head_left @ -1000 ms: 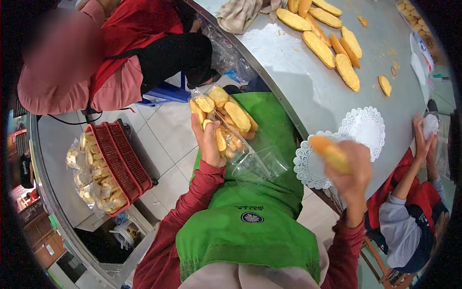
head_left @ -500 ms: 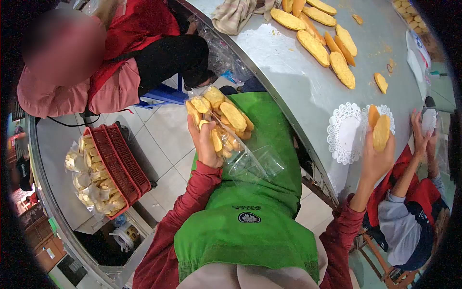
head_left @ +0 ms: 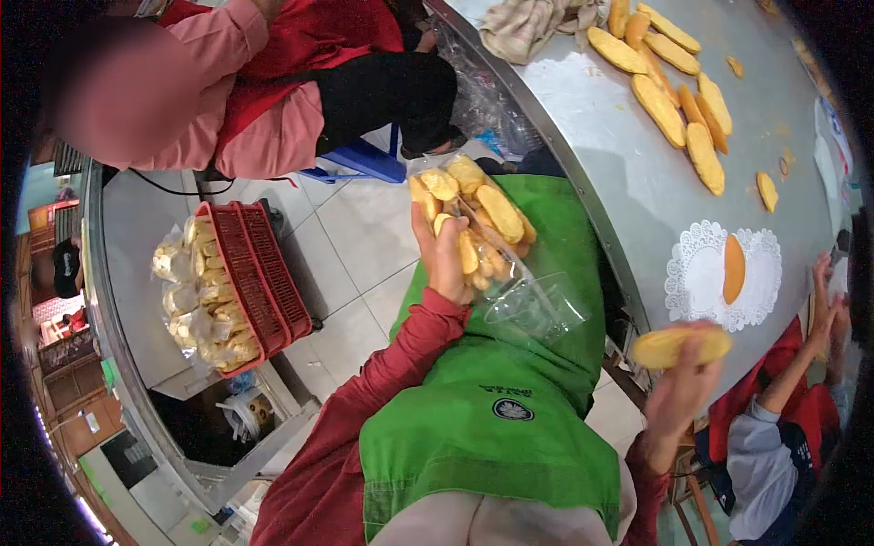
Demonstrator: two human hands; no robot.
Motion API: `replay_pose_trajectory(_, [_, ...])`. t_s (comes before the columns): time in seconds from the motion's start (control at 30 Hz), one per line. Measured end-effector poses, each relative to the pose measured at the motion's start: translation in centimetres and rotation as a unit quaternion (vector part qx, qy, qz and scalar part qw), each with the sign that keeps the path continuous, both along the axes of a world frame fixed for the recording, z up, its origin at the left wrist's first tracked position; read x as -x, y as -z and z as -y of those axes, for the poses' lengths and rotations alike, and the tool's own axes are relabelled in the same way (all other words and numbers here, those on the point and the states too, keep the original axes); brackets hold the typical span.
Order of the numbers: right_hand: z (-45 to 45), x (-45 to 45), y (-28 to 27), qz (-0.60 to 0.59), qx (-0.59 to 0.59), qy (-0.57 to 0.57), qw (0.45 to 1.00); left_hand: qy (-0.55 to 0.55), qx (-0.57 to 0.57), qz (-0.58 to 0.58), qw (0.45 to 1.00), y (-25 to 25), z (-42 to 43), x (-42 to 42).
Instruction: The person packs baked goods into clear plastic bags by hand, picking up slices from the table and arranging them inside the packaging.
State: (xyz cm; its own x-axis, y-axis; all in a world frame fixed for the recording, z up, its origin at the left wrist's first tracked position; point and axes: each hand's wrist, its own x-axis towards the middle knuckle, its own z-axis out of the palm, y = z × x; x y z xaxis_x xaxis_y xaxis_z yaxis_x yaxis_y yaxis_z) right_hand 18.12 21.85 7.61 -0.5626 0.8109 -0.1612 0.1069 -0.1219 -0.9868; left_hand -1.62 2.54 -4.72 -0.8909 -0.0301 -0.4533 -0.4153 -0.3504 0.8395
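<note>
My left hand [head_left: 444, 259] grips a clear plastic bag [head_left: 501, 217] filled with oval yellow bread slices above my lap. A transparent plastic cup [head_left: 551, 305] lies against the bag's lower end, on my green apron [head_left: 492, 391]. Between the fingers of my right hand [head_left: 685, 387], slightly blurred, is one oval bread slice [head_left: 657, 348], just off the table edge. Behind it, two overlapping white paper doilies [head_left: 689, 282] lie on the metal table with a single orange-brown bread slice [head_left: 734, 268] on them.
Several bread slices [head_left: 657, 105] lie on the metal table [head_left: 592, 114] beside a crumpled cloth [head_left: 523, 27]. A red crate [head_left: 259, 282] with bagged slices stands at left. One person [head_left: 273, 91] sits at upper left; another person's hands [head_left: 824, 305] are at far right.
My right hand has moved from over the doilies toward me with one bread slice. The other slice it held now lies on the doilies. The whole view has shifted.
</note>
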Motion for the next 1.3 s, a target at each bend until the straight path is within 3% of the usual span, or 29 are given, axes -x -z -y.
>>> replay_pose_trajectory(0.07, [3.0,0.0,-0.6,0.046,0.028,-0.068,0.996,0.004,-0.007,0.008,1.0,-0.6,-0.1,-0.2])
replay_pose_trajectory(0.23, [5.9,0.1,0.1,0.076,0.268,-0.174,0.945,0.001,-0.002,0.018,1.0,-0.4,-0.4,-0.3])
replay_pose_trajectory(0.33, [6.8,1.8,0.9,0.022,0.421,-0.174,0.89,0.0,0.0,0.013,1.0,-0.5,-0.6,-0.4])
replay_pose_trajectory(0.47, [7.6,5.4,2.5,-0.04,0.492,-0.168,0.853,-0.001,-0.009,0.001,1.0,-0.8,-0.5,-0.6])
replay_pose_trajectory(0.63, [8.6,7.5,4.5,-0.078,0.519,-0.172,0.834,-0.006,0.021,-0.017,1.0,0.1,-0.2,-0.7])
replay_pose_trajectory(0.9, [8.3,7.7,7.0,-0.129,0.532,-0.261,0.795,-0.016,-0.057,-0.019,0.998,-1.5,0.1,-1.3])
replay_pose_trajectory(1.2, [8.0,8.8,6.9,-0.17,0.629,-0.238,0.72,-0.039,-0.096,-0.03,0.994,-1.2,0.2,-1.5])
replay_pose_trajectory(1.3, [7.9,8.7,7.1,-0.163,0.633,-0.24,0.717,-0.045,-0.105,-0.036,0.993,-1.2,0.1,-1.5])
